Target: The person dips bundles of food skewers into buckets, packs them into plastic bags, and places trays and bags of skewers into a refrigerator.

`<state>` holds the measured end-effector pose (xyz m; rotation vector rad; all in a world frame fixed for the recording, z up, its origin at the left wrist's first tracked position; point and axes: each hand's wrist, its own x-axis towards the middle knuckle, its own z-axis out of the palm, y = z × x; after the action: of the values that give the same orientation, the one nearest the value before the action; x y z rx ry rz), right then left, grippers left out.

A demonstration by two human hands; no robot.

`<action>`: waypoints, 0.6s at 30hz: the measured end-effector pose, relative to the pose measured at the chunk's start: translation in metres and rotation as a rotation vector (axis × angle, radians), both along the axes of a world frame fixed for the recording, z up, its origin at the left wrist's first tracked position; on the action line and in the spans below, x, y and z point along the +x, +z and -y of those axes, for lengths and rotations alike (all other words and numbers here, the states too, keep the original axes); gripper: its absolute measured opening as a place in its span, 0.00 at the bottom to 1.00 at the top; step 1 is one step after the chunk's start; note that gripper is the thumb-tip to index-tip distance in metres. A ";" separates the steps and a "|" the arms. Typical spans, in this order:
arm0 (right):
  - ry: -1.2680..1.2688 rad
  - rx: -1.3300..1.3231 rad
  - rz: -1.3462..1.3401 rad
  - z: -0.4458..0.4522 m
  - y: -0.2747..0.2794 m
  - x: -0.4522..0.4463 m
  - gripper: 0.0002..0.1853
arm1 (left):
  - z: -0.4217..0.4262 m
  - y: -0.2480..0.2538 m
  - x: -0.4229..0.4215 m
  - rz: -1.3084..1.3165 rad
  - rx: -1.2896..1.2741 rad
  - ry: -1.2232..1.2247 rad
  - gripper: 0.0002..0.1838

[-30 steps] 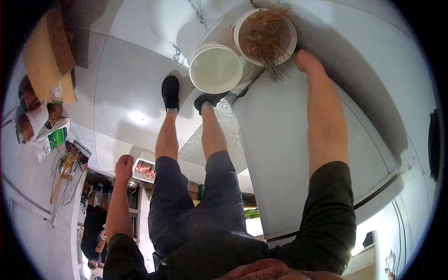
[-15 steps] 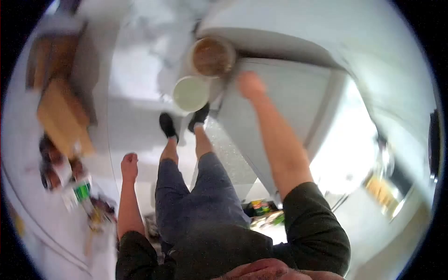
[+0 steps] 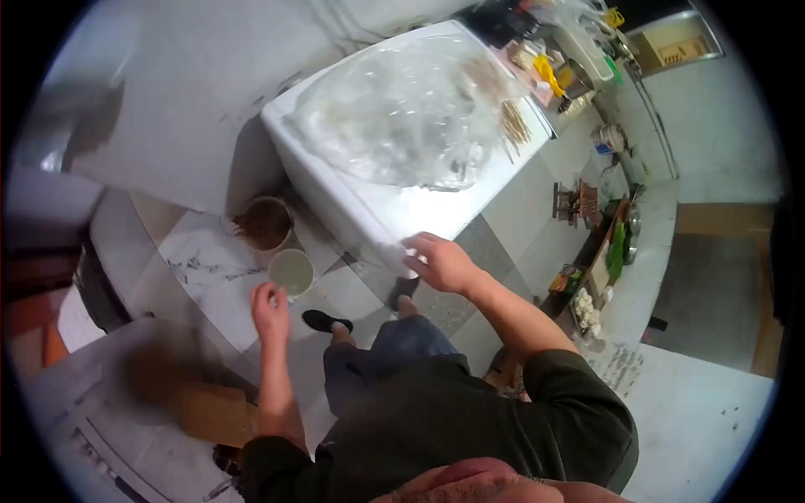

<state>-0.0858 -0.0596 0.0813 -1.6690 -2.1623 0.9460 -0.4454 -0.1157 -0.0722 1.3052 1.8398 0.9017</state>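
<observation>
The white desk (image 3: 423, 205) carries a crumpled plastic sheet (image 3: 402, 109). Beside it stand the brown-filled bucket (image 3: 291, 226) and the pale bucket (image 3: 312, 277). Right hand (image 3: 444, 261), fingers bent, seems reaching to the desk corner — grip I cannot tell. Left hand (image 3: 270, 312) is half curled near the pale bucket — content not visible.

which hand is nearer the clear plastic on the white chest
Right: the right hand is at a corner of the white chest, short of the plastic; the left hand is farther off, over the floor.

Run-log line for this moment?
left hand: near pale bucket | right hand: at corner of white chest, contact unclear | plastic sheet, sticks: atop chest
</observation>
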 end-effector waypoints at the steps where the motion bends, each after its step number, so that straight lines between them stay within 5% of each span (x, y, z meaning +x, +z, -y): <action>1: -0.057 -0.053 0.050 0.010 0.000 0.035 0.16 | -0.020 0.027 0.041 -0.040 0.100 -0.083 0.14; 6: -0.300 -0.199 0.191 0.075 -0.037 0.206 0.20 | -0.092 0.142 0.261 -0.196 0.417 -0.481 0.18; 10: -0.524 -0.244 0.154 0.139 -0.075 0.313 0.23 | -0.151 0.159 0.408 -0.274 0.574 -0.746 0.22; 14: -0.720 -0.349 0.060 0.155 -0.080 0.378 0.27 | -0.225 0.159 0.493 -0.367 0.597 -0.567 0.31; 18: -0.798 -0.223 0.024 0.124 -0.085 0.401 0.32 | -0.285 0.156 0.510 -0.838 0.477 -0.402 0.32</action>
<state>0.3151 -0.1838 -0.0035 -2.3572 -1.2031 0.9159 0.0650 0.1695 0.0837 2.5345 1.8540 0.6244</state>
